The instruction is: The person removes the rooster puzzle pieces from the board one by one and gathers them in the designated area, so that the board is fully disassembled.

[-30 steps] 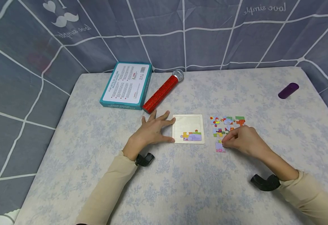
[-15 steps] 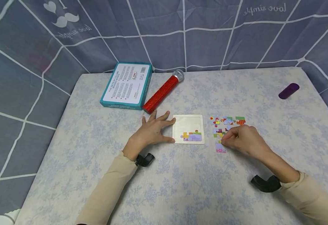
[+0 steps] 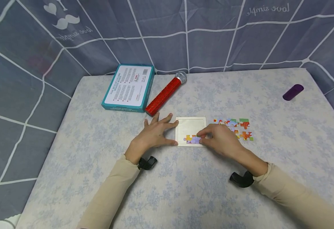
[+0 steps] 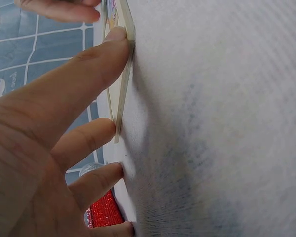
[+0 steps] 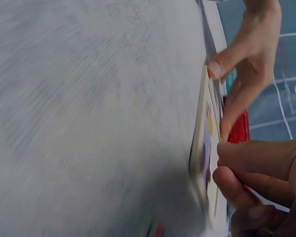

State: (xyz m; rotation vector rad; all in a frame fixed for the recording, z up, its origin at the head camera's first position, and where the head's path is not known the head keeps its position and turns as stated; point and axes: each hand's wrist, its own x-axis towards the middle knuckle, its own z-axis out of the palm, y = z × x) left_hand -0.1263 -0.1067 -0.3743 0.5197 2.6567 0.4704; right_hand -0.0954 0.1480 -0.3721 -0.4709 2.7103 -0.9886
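A square pale puzzle tray (image 3: 188, 124) lies on the table. Joined puzzle pieces (image 3: 191, 139), yellow and purple, sit along its lower right part. My left hand (image 3: 153, 133) is spread, its thumb and a fingertip touching the tray's left edge. The left wrist view shows that thumb (image 4: 101, 57) against the rim. With thumb and forefinger brought together, my right hand (image 3: 222, 140) pinches at the puzzle piece in the tray's lower right corner; the fingers mostly cover that piece. In the right wrist view, these fingertips (image 5: 229, 153) are low over the tray (image 5: 201, 128).
Several loose puzzle pieces (image 3: 244, 123) lie right of the tray, partly behind the right hand. A red glittery microphone (image 3: 164, 97) and a teal-edged box (image 3: 128, 86) are behind the left hand. A purple cylinder (image 3: 293, 92) lies at the far right.
My right hand has moved left from the loose pieces to the tray's lower right corner. The left hand stays at the tray's left edge.
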